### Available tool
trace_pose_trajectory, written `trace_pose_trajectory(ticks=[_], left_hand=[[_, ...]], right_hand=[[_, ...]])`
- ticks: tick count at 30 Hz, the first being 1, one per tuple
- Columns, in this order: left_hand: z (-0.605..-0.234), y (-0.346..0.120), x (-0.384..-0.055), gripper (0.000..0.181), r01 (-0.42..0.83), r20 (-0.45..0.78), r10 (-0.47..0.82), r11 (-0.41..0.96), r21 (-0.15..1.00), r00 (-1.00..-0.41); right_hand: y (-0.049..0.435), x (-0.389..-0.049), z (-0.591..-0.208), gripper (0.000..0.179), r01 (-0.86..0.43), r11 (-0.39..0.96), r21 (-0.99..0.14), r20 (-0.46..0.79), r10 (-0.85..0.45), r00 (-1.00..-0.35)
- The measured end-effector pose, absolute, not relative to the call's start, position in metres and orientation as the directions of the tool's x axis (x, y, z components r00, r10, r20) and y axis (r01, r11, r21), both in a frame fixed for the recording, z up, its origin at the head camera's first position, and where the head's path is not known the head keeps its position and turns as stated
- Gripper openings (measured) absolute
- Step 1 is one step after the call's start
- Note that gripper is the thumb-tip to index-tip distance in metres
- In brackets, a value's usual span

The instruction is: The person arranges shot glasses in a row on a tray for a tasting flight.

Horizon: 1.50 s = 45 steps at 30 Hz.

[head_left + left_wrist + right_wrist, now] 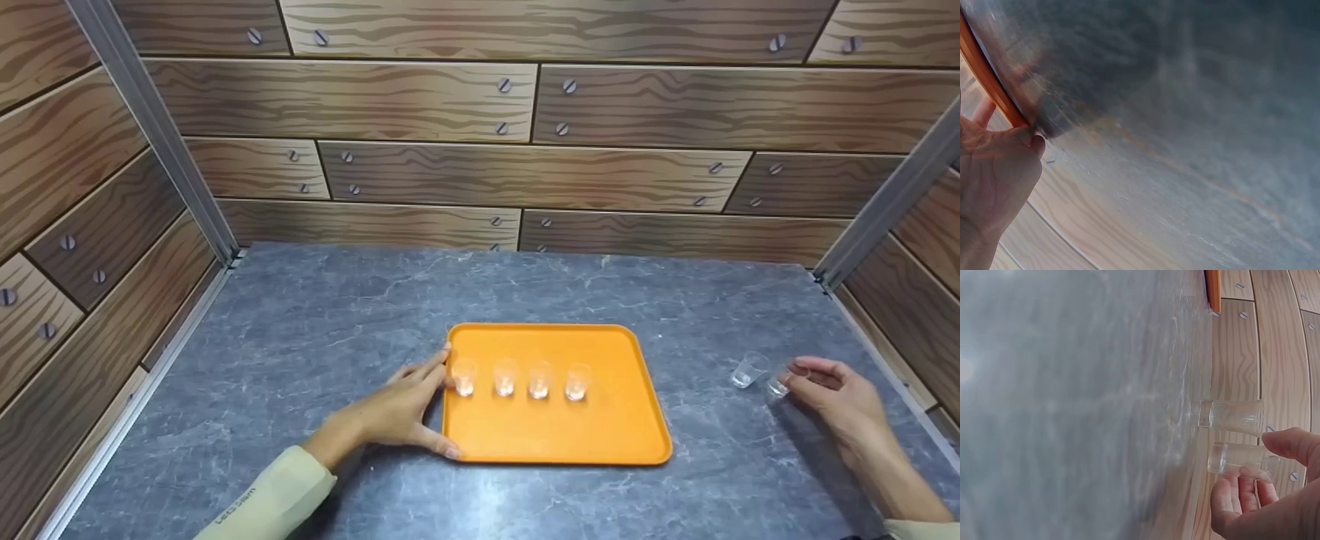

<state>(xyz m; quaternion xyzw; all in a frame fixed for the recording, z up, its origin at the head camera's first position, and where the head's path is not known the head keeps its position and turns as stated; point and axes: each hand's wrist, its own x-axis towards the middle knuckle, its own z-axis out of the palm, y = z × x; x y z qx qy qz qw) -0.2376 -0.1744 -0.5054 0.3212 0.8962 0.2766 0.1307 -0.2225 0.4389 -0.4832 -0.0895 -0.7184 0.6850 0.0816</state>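
My left hand (397,405) rests against the left edge of an orange tray (622,427), fingers spread along the rim and thumb at its near corner. Several small clear shot glasses (538,382) stand upright in a row across the tray. Off to the right, my right hand (844,397) pinches another shot glass (1235,458) near its rim between thumb and fingers. Beside it, another clear shot glass (748,370) stands on the table, a small distance away. In the left wrist view, the tray's rim (994,79) meets the left hand's fingertips.
The grey marbled tabletop (337,300) lies under everything. Wood-patterned panels (420,97) close off the back and both sides, with metal posts (161,127) at the corners.
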Motion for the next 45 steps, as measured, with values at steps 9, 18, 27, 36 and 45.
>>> trace_pose_trajectory(ticks=[9, 18, 27, 36, 45], left_hand=[[-0.506, -0.175, -0.236, 0.090, 0.515, -0.037, 0.643, 0.645, 0.565, -0.765], [-0.506, -0.175, -0.236, 0.089, 0.539, -0.009, 0.652, 0.635, 0.554, -0.758], [-0.506, -0.175, -0.236, 0.091, 0.533, -0.022, 0.648, 0.645, 0.548, -0.762], [-0.505, -0.175, -0.237, 0.089, 0.534, -0.018, 0.652, 0.636, 0.556, -0.758], [-0.505, -0.174, -0.236, 0.089, 0.534, -0.011, 0.652, 0.631, 0.562, -0.758]], right_hand=[[0.436, -0.215, -0.479, 0.032, -0.005, 0.010, -1.000, 0.007, 0.263, -0.965], [0.423, -0.211, -0.468, 0.031, -0.036, -0.037, -0.999, 0.024, 0.277, -0.960], [0.413, -0.212, -0.464, 0.030, -0.088, -0.061, -0.994, 0.071, 0.244, -0.967], [0.402, -0.212, -0.461, 0.028, -0.087, -0.002, -0.996, 0.085, 0.194, -0.977], [0.386, -0.213, -0.459, 0.027, -0.076, 0.008, -0.997, 0.076, 0.177, -0.981]])
